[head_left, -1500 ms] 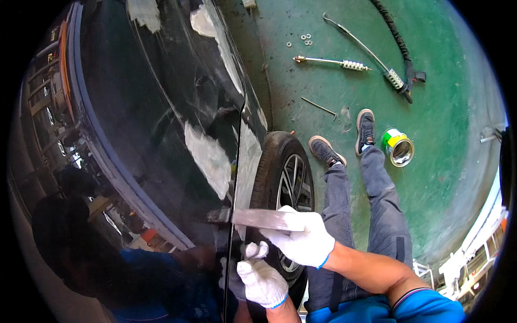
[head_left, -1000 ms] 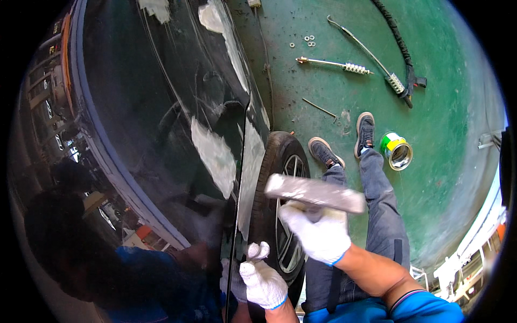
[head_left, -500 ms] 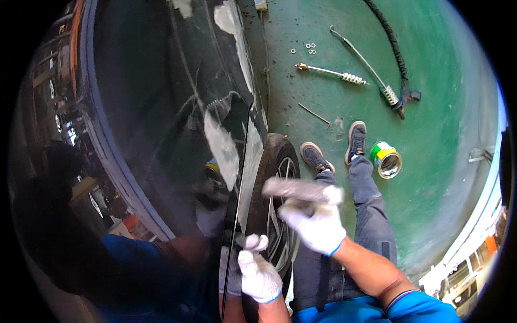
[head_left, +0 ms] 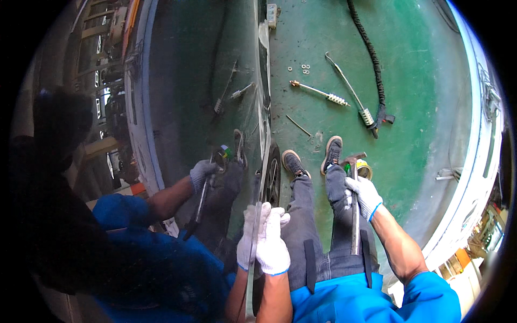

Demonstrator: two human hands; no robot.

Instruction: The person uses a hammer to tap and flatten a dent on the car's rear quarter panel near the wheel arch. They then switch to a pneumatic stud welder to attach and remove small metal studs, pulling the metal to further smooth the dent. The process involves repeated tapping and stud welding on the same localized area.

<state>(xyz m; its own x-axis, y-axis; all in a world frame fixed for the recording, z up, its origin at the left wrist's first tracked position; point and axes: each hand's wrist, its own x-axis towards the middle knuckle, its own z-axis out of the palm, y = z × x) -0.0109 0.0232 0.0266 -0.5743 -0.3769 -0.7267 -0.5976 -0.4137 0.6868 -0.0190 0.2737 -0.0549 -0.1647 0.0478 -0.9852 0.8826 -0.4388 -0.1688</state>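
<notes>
Right hand point(head_left: 365, 197), gloved, between 3 and 4 o'clock of centre, fingers wrapped round a bar-shaped tool point(head_left: 355, 231). Tool runs roughly 12 to 6 over the trousers point(head_left: 304, 210), crosspiece at its 12 end; looks hammer-like, but the hand hides its middle, so can't swear to the type. Left hand point(head_left: 273, 245), also gloved, near 6 o'clock, fingers bunched together right beside the shiny dark car panel point(head_left: 183, 102), which fills the 7–11 side and mirrors both hands. Contact with panel can't be confirmed; reflection muddles the edge. Wheel point(head_left: 273, 175) near centre, mostly behind the panel. Can point(head_left: 365, 170) at 3, largely blocked by tool and right hand. Black hose point(head_left: 370, 54) at 1–2, cut off up top
</notes>
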